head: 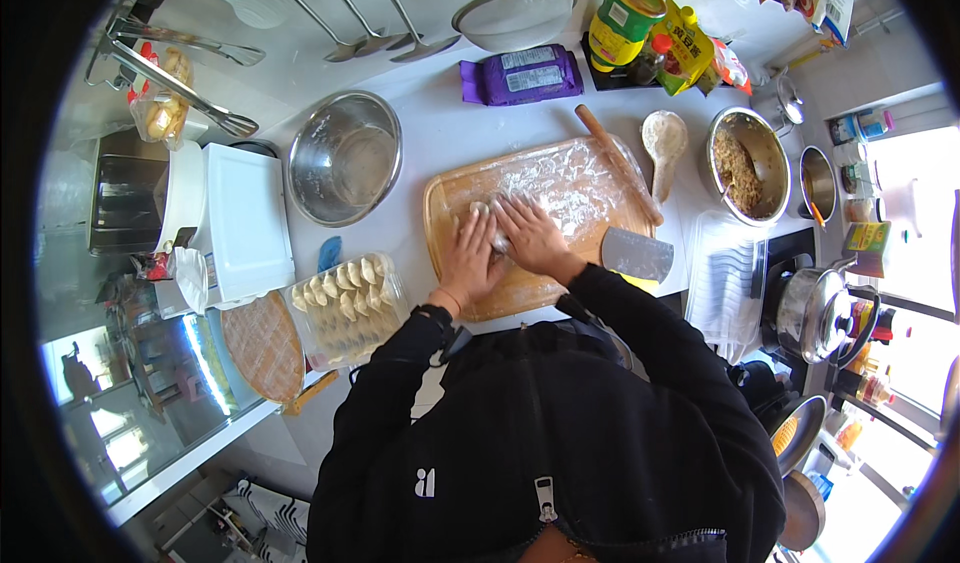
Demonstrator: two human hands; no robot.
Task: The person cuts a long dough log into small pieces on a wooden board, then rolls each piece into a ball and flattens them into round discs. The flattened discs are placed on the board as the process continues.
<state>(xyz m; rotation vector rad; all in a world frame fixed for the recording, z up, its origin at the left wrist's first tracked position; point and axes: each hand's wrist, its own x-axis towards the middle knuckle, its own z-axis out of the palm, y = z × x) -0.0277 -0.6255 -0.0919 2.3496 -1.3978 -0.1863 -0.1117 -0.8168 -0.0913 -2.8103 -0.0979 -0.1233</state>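
Observation:
Both hands work close together on a floured wooden board. Under and between them is a pale lump of dough, mostly covered by the fingers. My left hand lies along its left side, fingers pointing away from me. My right hand presses from the right, its fingertips close to the left ones. A wooden rolling pin lies across the board's right end, dusted with flour. Over the board's lower right corner rests a broad steel blade with a yellow part below it.
To the left are a steel bowl and a clear tray of dumplings. A floury spoon, a bowl of filling and clear plastic trays stand right. A lidded pot is beyond. A purple packet lies behind the board.

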